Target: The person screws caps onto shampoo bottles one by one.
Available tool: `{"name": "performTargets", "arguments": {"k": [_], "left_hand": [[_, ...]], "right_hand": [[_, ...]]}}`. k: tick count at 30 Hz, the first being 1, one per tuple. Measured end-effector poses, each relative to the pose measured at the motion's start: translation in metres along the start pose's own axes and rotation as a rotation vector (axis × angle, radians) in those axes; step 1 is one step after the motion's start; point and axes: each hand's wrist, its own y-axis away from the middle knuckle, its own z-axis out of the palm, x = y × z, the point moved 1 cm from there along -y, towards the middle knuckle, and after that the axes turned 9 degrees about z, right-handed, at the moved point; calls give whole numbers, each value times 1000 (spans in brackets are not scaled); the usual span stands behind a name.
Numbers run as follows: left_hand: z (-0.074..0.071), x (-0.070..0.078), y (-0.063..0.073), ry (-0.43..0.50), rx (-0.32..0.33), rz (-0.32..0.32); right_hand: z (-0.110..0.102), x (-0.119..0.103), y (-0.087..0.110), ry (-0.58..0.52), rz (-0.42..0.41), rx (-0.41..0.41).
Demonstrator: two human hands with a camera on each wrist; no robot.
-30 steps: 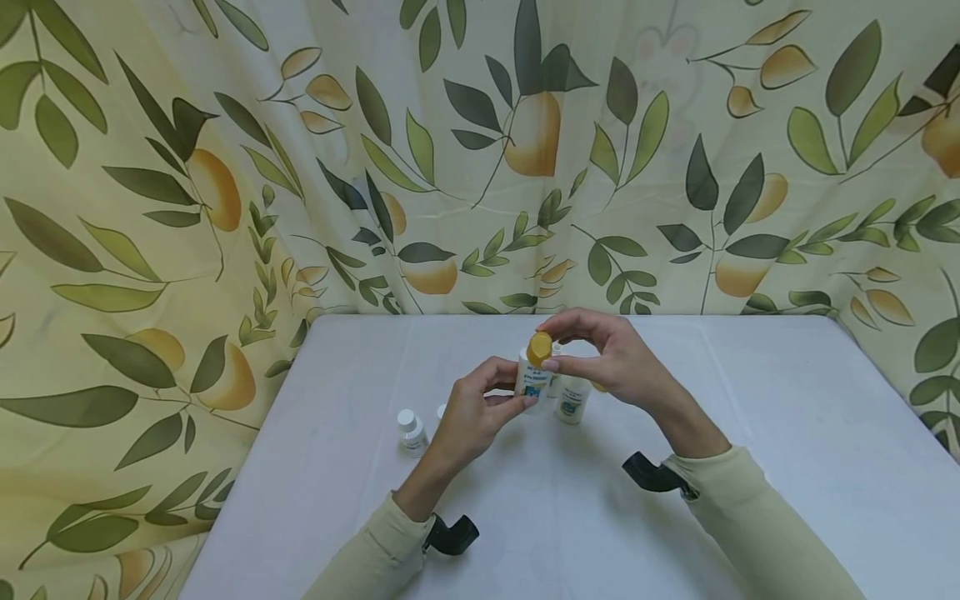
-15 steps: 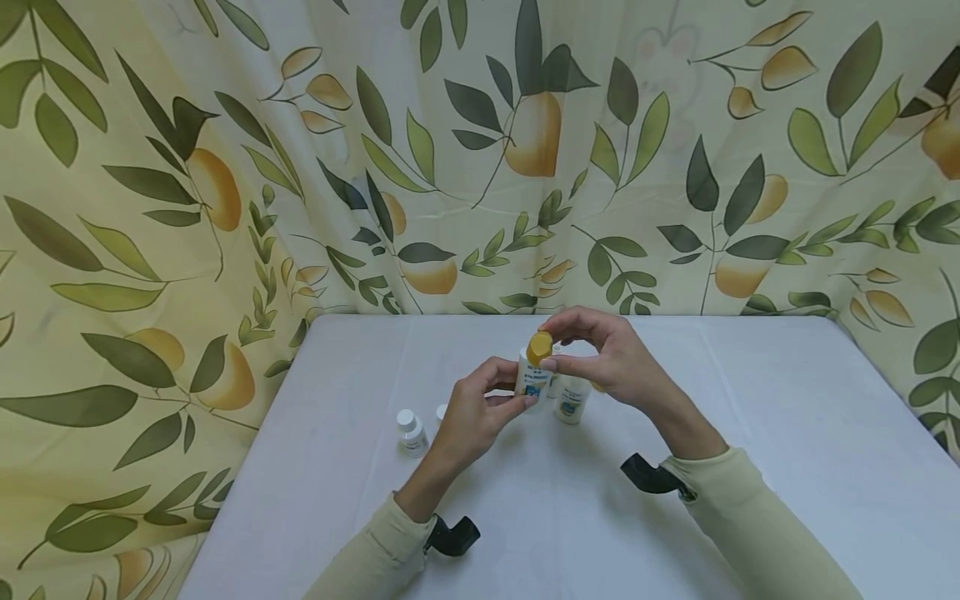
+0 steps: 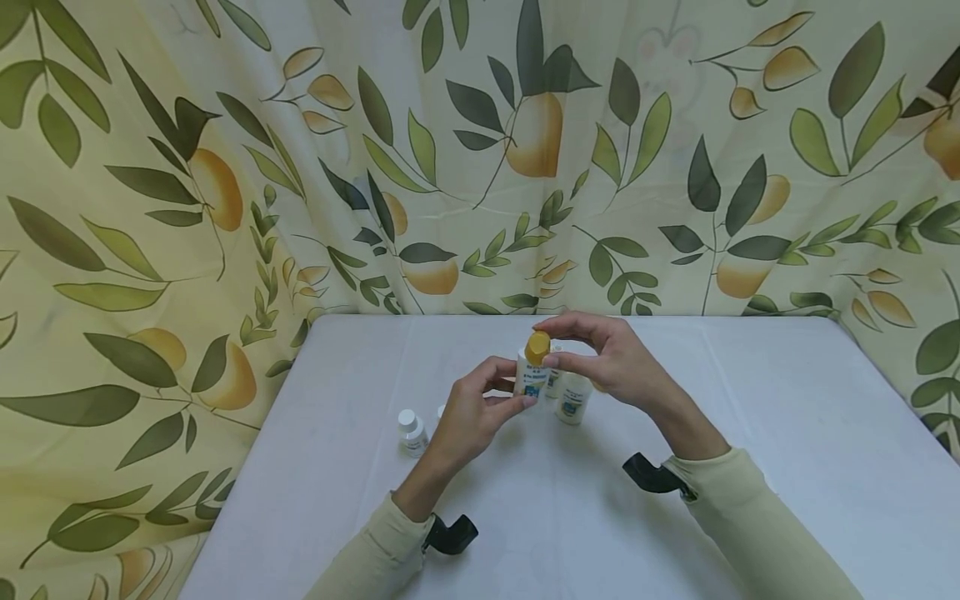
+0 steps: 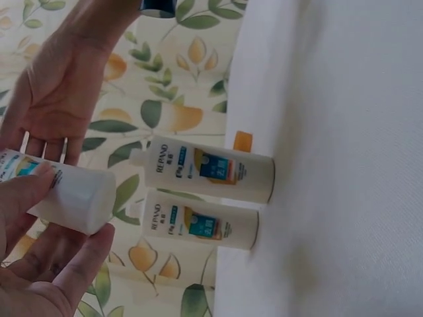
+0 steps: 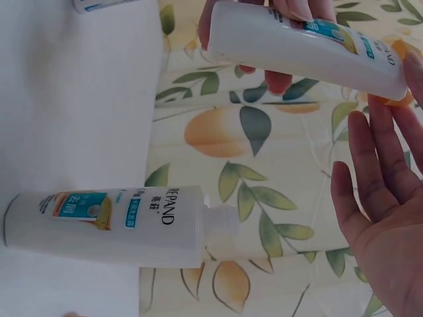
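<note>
My left hand (image 3: 476, 408) grips a white plastic shampoo bottle (image 3: 531, 382) by its body and holds it raised above the table. At its top, the thumb and fingers of my right hand (image 3: 618, 358) pinch a yellow flip-top cap (image 3: 537, 347). In the right wrist view the cap sits at the mouth end of the held bottle (image 5: 304, 53), the other fingers of that hand spread below. Two matching bottles without caps stand upright just beyond, the nearer bottle (image 3: 572, 402) and a farther bottle (image 3: 554, 383) partly hidden by the hands.
Left of my left forearm stands a small white-capped bottle (image 3: 412, 435), with another white top (image 3: 441, 411) mostly hidden behind the hand. An orange cap (image 4: 242, 141) lies on the white table (image 3: 720, 392) behind the standing bottles. A leaf-and-fruit patterned curtain (image 3: 495, 242) hangs behind.
My right fingers and the yellow cap have shifted slightly left, with a small turn at the bottle's top. The left hand keeps its grip in nearly the same place.
</note>
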Motion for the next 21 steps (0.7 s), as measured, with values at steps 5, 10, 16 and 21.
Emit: {"name": "performTargets", "arguments": {"k": [5,10,16,21], "left_hand": [[0,1,0,-7,2,2],[0,1,0,-9,0,10],[1,0,1,-6,0,20],[1,1,1,-11,6,26]], "right_hand": [[0,-1,0,-15,-13,4],[1,-1,0,-16,-28,5],[1,-2,0,-5,-29,23],[1,-3,1,7,-26,31]]}}
